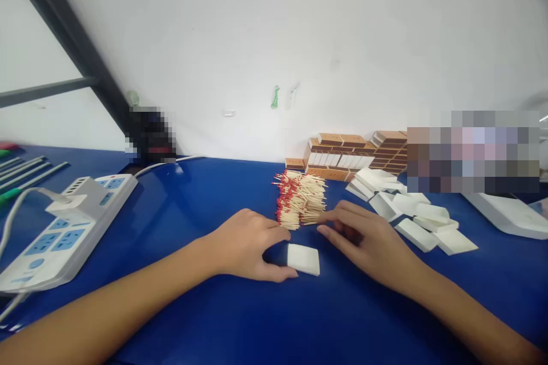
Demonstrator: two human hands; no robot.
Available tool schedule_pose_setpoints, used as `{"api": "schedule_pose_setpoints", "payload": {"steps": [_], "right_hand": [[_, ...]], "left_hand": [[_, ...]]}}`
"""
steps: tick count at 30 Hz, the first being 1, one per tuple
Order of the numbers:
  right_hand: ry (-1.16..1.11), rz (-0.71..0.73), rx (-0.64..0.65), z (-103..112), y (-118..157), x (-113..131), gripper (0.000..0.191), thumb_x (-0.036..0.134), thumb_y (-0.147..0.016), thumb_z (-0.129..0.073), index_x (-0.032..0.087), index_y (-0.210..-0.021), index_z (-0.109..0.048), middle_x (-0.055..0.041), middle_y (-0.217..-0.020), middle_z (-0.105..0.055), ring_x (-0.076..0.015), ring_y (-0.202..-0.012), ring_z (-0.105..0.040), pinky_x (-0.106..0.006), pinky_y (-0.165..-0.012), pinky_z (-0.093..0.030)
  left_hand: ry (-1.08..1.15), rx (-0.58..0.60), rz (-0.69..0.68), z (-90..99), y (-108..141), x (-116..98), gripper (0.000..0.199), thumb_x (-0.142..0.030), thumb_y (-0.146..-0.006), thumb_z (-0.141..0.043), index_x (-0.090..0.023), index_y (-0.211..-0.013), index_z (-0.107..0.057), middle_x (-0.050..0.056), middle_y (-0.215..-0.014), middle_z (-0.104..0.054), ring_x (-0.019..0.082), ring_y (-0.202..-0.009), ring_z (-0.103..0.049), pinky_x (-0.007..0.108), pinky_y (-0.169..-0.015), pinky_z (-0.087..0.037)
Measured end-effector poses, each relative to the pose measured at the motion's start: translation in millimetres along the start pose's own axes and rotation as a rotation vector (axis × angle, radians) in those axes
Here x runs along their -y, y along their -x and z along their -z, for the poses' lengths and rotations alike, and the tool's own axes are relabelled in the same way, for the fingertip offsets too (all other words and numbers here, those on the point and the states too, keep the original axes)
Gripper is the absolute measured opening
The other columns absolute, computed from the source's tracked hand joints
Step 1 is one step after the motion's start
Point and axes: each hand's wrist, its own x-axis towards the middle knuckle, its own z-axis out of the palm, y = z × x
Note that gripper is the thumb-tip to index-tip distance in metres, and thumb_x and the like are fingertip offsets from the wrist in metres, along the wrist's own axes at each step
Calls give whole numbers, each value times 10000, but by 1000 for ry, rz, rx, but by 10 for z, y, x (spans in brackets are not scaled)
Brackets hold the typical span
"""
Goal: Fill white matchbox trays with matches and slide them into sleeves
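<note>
A heap of red-tipped matches [303, 197] lies on the blue table in front of me, most heads toward the left. My left hand [254, 245] rests at its near left side, thumb and fingers spread with a gap between them. The fingertips reach the lower edge of the heap, and the thumb tip is at the corner of a small white matchbox tray [303, 258] lying flat. My right hand [363, 234] is at the heap's lower right edge, index fingertip against the match ends and thumb slightly apart. Its other fingers curl underneath, partly hidden.
Brown matchboxes [389, 154] are stacked along the wall. White matchbox trays [423, 217] lie loosely piled at right, near a white device [509, 214]. On the left stand a white power strip [81, 239] with a plugged-in adapter [77, 199] and several thin rods [32, 175].
</note>
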Motion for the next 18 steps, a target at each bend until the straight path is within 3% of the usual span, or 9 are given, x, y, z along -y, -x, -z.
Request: {"api": "schedule_pose_setpoints", "payload": {"steps": [5,8,11,15,18], "right_hand": [[56,-6,-3,-67,-43,-144,212,337,-1002,-619,233,-1174,-686,-22,-885,-564,-139,-676,-530,-305,-610,-469],[111,5,14,-92,-73,-127,224,318,-1001,-613,233,-1201,-667,-34,-934,-578,-149,-714,-555,-316,-649,-481],[152,20,20,-78,-103,-120,211,313,-1013,-598,228,-1195,-659,-38,-953,-578,-152,-733,-567,-321,-681,-485],[154,18,40,-50,-103,-147,143,343,-1026,-590,227,-1027,-674,-30,-921,-572,-153,-739,-575,-307,-678,-478],[173,32,24,-55,-79,-155,138,340,-1023,-599,228,-1060,-671,-36,-943,-583,-161,-768,-597,-303,-686,-483]], "left_hand": [[92,44,82,21,-27,-29,304,-515,-914,-672,-216,-956,-710,-34,-724,-698,141,-640,-655,276,-575,-360],[140,59,159,41,-45,-49,470,-560,-829,-748,-226,-1155,-694,-46,-701,-681,142,-598,-631,261,-566,-372],[129,84,151,38,-50,-63,556,-553,-842,-740,-231,-1287,-651,-42,-726,-698,155,-624,-651,262,-581,-383],[137,95,84,4,-46,-67,364,-526,-904,-688,-233,-1119,-704,-32,-817,-740,158,-708,-688,272,-609,-385],[134,85,85,-20,-45,-62,356,-535,-909,-684,-222,-1077,-709,-30,-822,-743,150,-687,-676,276,-599,-378]]}}
